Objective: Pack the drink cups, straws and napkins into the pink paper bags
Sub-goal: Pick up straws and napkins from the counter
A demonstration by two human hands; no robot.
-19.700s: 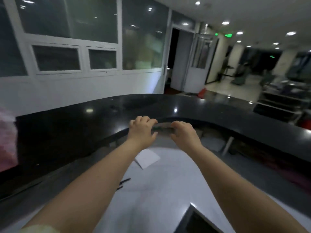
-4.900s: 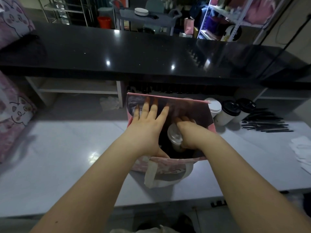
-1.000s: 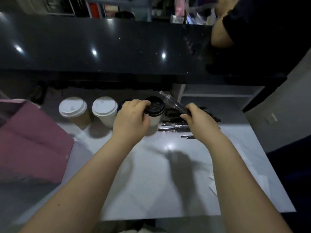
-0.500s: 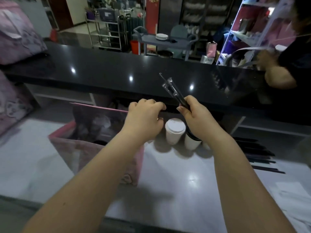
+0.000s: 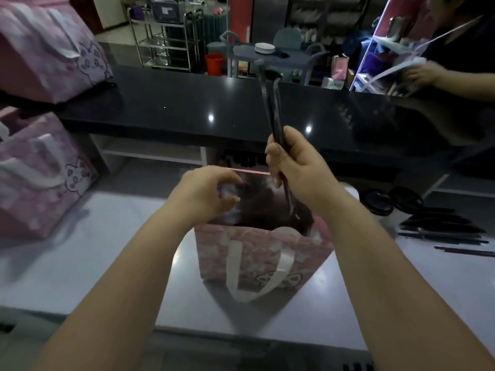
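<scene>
A pink paper bag [image 5: 257,258] with white ribbon handles stands open on the white counter in front of me. My right hand [image 5: 297,167] grips a few wrapped black straws [image 5: 273,108] upright over the bag's mouth, their lower ends dipping inside. My left hand [image 5: 206,194] hovers at the bag's far-left rim with fingers curled and apart, holding nothing. A white cup lid [image 5: 286,230] shows inside the bag. Two black-lidded cups [image 5: 377,204] stand to the right, beside loose wrapped straws [image 5: 444,231].
Two more pink bags [image 5: 40,178] stand at the left, the upper one on the black raised counter [image 5: 187,103]. Another person's hand and arm [image 5: 428,76] are at the top right. Carts and shelves stand behind the counter.
The cup my left hand carried is no longer in it. My right hand has brought the straws from beside the cups to over the bag's opening.
</scene>
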